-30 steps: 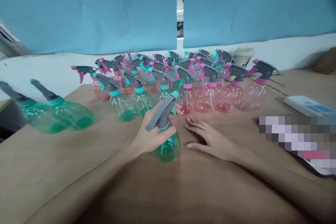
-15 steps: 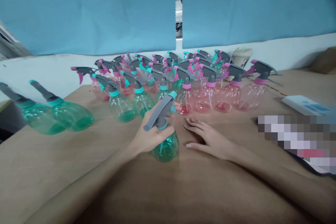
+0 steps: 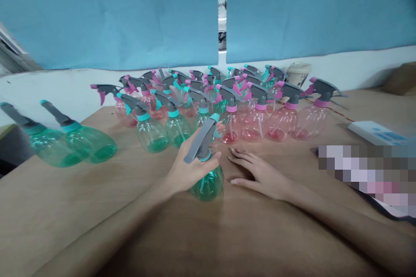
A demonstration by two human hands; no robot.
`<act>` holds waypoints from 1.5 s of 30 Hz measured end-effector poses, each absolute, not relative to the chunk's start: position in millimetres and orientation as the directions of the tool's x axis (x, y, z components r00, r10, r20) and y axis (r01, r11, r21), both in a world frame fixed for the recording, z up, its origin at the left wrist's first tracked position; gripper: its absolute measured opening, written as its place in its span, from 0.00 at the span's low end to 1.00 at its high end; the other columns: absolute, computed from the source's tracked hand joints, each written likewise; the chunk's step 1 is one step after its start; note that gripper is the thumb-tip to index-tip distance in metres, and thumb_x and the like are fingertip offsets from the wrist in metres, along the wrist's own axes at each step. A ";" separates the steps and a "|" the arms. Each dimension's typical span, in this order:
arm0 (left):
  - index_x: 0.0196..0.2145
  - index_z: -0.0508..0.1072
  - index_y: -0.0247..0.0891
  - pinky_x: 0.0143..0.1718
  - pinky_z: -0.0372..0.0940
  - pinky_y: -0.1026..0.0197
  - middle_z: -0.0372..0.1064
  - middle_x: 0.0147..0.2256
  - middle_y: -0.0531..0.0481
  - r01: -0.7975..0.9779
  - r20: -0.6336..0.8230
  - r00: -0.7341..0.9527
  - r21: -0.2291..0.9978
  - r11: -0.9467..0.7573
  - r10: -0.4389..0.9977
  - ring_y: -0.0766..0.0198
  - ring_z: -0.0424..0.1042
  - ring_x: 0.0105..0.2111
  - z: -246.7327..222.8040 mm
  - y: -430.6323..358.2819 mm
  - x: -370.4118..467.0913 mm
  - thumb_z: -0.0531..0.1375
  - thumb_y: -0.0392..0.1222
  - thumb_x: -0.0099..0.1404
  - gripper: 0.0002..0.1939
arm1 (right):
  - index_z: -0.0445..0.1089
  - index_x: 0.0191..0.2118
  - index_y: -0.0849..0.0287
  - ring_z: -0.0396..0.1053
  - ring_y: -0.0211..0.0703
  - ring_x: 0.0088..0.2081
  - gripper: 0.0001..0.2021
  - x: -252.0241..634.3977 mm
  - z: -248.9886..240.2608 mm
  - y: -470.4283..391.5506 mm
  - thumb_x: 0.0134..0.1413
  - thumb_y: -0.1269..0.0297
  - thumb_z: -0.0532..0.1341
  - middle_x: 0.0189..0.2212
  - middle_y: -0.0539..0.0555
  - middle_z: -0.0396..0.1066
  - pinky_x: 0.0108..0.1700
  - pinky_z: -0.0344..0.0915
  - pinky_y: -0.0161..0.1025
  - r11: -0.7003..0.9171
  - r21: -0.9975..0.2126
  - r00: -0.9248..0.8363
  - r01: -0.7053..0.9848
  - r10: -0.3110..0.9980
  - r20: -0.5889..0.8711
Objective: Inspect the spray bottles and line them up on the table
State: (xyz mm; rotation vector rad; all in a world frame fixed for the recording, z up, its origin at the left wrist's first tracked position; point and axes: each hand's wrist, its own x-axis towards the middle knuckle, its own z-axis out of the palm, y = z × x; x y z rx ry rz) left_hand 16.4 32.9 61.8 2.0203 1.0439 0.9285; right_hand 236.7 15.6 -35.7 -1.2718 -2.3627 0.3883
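A green spray bottle (image 3: 208, 185) with a grey trigger head stands at the middle of the wooden table (image 3: 247, 238). My left hand (image 3: 185, 166) is wrapped round its neck, just under the head. Some of those fingers are hidden behind the bottle. To its right, my right hand (image 3: 256, 171) lies palm down on the tabletop with its fingers apart, touching no bottle. Beyond the hands are a pink spray bottle (image 3: 231, 127) and a clear green-tinted spray bottle (image 3: 152, 136), part of a close group of several.
Two green spray bottles (image 3: 92, 145) stand at the left. On the right lie a white box (image 3: 377, 133) and a blurred-out flat object (image 3: 373, 179). A paper cup (image 3: 299, 73) is behind the bottles, and a blue curtain (image 3: 130, 17) covers the back.
The green spray bottle has shifted very slightly right with my left hand still round its neck. My right hand rests in about the same spot. The view has tilted a little.
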 end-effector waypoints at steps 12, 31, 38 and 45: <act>0.51 0.63 0.41 0.40 0.69 0.55 0.72 0.41 0.47 0.355 0.317 0.407 0.810 -0.468 0.857 0.58 0.74 0.36 64.3 31.2 17.4 0.58 0.37 0.56 0.24 | 0.57 0.62 0.61 0.47 0.53 0.65 0.36 236.8 -33.8 16.3 0.56 0.41 0.53 0.63 0.61 0.54 0.64 0.49 0.55 0.543 -0.432 -0.504 0.720 0.837 0.213; 0.53 0.63 0.44 0.40 0.69 0.53 0.71 0.43 0.48 0.353 0.326 0.431 0.797 -0.490 0.841 0.58 0.73 0.35 63.6 32.6 16.9 0.57 0.36 0.55 0.26 | 0.58 0.62 0.57 0.50 0.54 0.64 0.34 237.5 -36.6 16.7 0.55 0.42 0.54 0.63 0.60 0.55 0.63 0.50 0.57 0.548 -0.444 -0.492 0.709 0.835 0.246; 0.54 0.62 0.44 0.44 0.67 0.52 0.71 0.45 0.47 0.357 0.353 0.430 0.779 -0.516 0.831 0.58 0.72 0.38 63.9 32.2 16.1 0.57 0.36 0.55 0.27 | 0.58 0.62 0.58 0.48 0.53 0.65 0.34 236.4 -34.1 15.5 0.55 0.41 0.54 0.63 0.60 0.55 0.63 0.49 0.56 0.544 -0.440 -0.492 0.715 0.838 0.236; 0.52 0.62 0.43 0.42 0.67 0.54 0.72 0.40 0.49 0.365 0.317 0.421 0.798 -0.479 0.850 0.59 0.73 0.35 64.7 31.2 16.6 0.57 0.36 0.55 0.24 | 0.58 0.62 0.58 0.50 0.55 0.64 0.34 237.2 -34.8 15.6 0.55 0.42 0.54 0.62 0.61 0.55 0.62 0.51 0.57 0.555 -0.438 -0.491 0.708 0.831 0.259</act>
